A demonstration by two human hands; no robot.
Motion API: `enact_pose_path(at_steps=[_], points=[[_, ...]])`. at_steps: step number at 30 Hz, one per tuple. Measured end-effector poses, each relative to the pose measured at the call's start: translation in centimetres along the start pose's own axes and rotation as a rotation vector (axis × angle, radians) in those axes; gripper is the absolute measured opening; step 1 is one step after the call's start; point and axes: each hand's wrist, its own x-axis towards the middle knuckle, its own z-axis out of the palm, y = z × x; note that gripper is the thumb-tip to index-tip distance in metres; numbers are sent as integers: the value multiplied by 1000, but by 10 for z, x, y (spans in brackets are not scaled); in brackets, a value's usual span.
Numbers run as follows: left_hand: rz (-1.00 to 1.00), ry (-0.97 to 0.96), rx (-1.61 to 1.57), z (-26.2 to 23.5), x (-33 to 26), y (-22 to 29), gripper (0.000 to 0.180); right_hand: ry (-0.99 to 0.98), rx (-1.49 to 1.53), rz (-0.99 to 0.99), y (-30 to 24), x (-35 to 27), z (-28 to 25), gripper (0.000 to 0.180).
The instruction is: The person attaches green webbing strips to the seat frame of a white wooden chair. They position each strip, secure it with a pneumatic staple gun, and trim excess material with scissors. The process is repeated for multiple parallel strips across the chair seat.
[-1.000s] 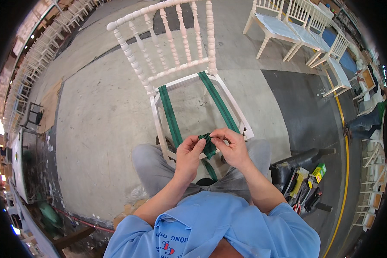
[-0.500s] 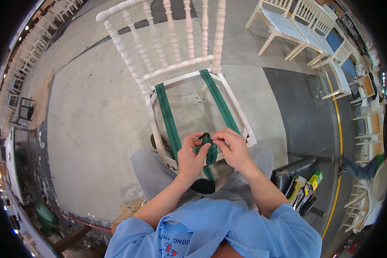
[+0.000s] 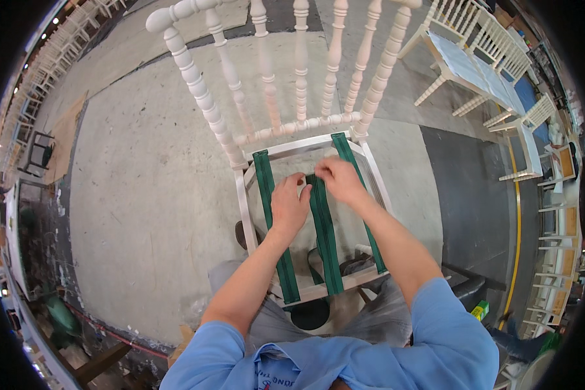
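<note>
In front of me stands a pale, unpainted wooden chair frame (image 3: pixel 244 208) with a turned-spindle back and an open seat. Two green webbing straps (image 3: pixel 264 188) span its seat from back rail to front rail. Between them a third green webbing strap (image 3: pixel 324 237) runs from the front rail up to my hands, its far end short of the back rail. My left hand (image 3: pixel 291 205) is closed at the left edge of that end. Just beyond the strap's end, my right hand (image 3: pixel 340 181) has its fingers curled together, slightly blurred; what they hold is hidden.
My knees sit either side of the chair's front, with a dark round pad (image 3: pixel 309 314) below the front rail. Right of me lie a dark bench (image 3: pixel 465 286) and a yellow-green box (image 3: pixel 480 310). More white chairs (image 3: pixel 468 65) line the right, others the far left.
Both hands have moved away from me, toward the chair back. The bunched green strap now stretches out from the front rail. The chair appears larger and lower in view.
</note>
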Motion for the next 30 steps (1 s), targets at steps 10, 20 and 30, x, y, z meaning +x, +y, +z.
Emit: enact_pose_path(at_steps=[10, 20, 30], points=[[153, -19, 232, 21, 33, -45, 51, -103, -269, 178, 58, 121, 38, 24], [183, -109, 439, 46, 53, -60, 62, -103, -308, 175, 55, 123, 43, 23], [144, -88, 513, 57, 55, -63, 62, 158, 516, 301, 54, 20, -12, 20]])
